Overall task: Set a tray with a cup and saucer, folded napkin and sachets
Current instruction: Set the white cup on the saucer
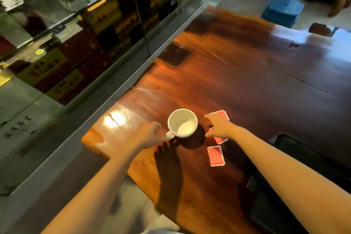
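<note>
An empty white cup (182, 123) stands on a dark round saucer (195, 138) on the wooden table. My left hand (150, 135) pinches the cup's handle at its near left side. My right hand (218, 126) hovers just right of the cup with fingers spread, over red sachets. One red sachet (220, 115) lies beyond that hand, another (220, 140) is partly hidden under it, and a third (216, 156) lies nearer to me. A dark tray (307, 159) sits at the right edge of the view.
The glossy brown table (247, 81) runs away from me, with a dark square patch (174, 54) further up. A glass display counter (76, 43) with boxes runs along the left. A blue stool (283, 10) stands on the floor beyond the table.
</note>
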Available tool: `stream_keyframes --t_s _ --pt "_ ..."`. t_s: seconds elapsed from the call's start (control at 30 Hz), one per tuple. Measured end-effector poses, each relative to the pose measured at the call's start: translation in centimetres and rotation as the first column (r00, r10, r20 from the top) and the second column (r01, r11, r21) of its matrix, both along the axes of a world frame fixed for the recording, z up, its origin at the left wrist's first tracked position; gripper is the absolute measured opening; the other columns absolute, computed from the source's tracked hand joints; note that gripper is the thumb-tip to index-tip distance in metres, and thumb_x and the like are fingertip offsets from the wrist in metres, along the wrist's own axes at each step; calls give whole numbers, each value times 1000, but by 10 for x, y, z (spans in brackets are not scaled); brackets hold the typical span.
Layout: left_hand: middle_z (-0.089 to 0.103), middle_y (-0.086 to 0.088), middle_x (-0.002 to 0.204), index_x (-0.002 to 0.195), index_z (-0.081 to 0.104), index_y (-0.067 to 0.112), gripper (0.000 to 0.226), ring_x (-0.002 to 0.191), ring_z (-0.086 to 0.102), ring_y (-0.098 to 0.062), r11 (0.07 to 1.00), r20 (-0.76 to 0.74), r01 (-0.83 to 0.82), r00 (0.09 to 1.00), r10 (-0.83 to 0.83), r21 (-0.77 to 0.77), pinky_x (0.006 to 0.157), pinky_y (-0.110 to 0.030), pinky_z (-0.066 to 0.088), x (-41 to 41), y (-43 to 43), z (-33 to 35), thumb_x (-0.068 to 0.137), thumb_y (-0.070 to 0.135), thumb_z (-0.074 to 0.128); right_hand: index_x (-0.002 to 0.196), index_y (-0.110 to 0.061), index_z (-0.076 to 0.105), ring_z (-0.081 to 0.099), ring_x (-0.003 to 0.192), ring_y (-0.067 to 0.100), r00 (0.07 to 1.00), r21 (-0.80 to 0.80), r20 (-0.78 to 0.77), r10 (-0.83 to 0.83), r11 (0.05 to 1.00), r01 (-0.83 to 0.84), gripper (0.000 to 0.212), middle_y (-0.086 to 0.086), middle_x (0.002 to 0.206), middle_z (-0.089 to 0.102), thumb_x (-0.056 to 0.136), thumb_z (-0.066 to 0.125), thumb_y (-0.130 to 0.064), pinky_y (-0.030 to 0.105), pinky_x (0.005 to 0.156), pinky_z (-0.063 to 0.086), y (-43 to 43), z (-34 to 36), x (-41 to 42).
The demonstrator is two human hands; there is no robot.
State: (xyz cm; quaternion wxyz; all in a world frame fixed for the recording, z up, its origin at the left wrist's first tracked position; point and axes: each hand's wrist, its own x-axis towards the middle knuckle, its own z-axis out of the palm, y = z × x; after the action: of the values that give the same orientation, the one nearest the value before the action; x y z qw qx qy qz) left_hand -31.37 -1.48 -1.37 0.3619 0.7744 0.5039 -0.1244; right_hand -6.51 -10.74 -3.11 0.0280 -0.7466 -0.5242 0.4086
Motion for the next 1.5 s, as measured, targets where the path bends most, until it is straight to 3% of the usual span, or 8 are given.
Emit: stream_keyframes --t_s 0.2,0.5,0.67,0.93,1.1,1.27,1.4,1.5 --pt "54 -2 132 136 39 23 73 118 52 -20 990 307 -67 946 103 -127 96 -46 47 4 -2 -37 73 23 76 134 -14 41 45 122 24 996 146 -94 -7 989 21 73 10 135 50 72 77 -23 44 105 36 13 -17 -23" --pt "49 17 127 132 39 37 71 116 45 -5 963 519 -187 814 262 -193 88 -27 42 19 -4 -67 74 19 75 133 -17 40 44 123 24 966 240 -241 -98 958 157 81 7 133 49 64 82 -18 52 104 36 20 -38 -38" --pt "51 9 133 134 41 33 73 120 47 -12 961 514 -181 816 266 -210 93 -31 45 20 2 -68 74 13 76 131 -22 41 44 121 16 947 285 -297 -119 936 207 77 2 132 50 65 81 -17 46 105 36 18 -38 -40" --pt "52 3 137 136 42 28 75 128 45 -17 979 560 -32 816 143 -204 105 -46 40 56 10 -35 72 15 78 137 -23 35 41 122 6 900 318 -379 -216 883 345 82 -9 133 45 68 80 -11 29 103 35 -3 -17 -15" --pt "54 -2 135 134 46 21 75 124 49 -18 955 623 110 778 89 -274 105 -46 40 102 2 -4 68 3 79 124 -53 24 32 110 -29 813 309 -435 -387 784 538 85 -33 124 32 73 76 -10 -6 82 31 -46 9 8" --pt "58 -1 130 131 48 22 75 119 54 -17 918 630 273 776 -34 -287 103 -42 43 155 -31 24 67 -3 76 137 -37 24 36 127 5 711 315 -509 -485 664 678 87 -7 143 34 72 77 -12 26 104 34 -110 37 37" --pt "59 10 121 124 51 32 68 112 56 -7 860 632 408 763 -137 -306 91 -26 45 195 -78 42 69 1 76 136 -43 23 36 128 0 679 324 -548 -489 624 711 92 -15 141 34 70 79 -11 19 102 35 -175 59 64" --pt "58 12 125 128 50 34 66 114 54 -6 821 641 466 749 -168 -330 96 -28 43 224 -127 54 73 7 75 140 -42 16 35 125 -8 638 306 -577 -511 589 748 100 -24 137 32 70 78 -8 9 95 38 -230 69 84"
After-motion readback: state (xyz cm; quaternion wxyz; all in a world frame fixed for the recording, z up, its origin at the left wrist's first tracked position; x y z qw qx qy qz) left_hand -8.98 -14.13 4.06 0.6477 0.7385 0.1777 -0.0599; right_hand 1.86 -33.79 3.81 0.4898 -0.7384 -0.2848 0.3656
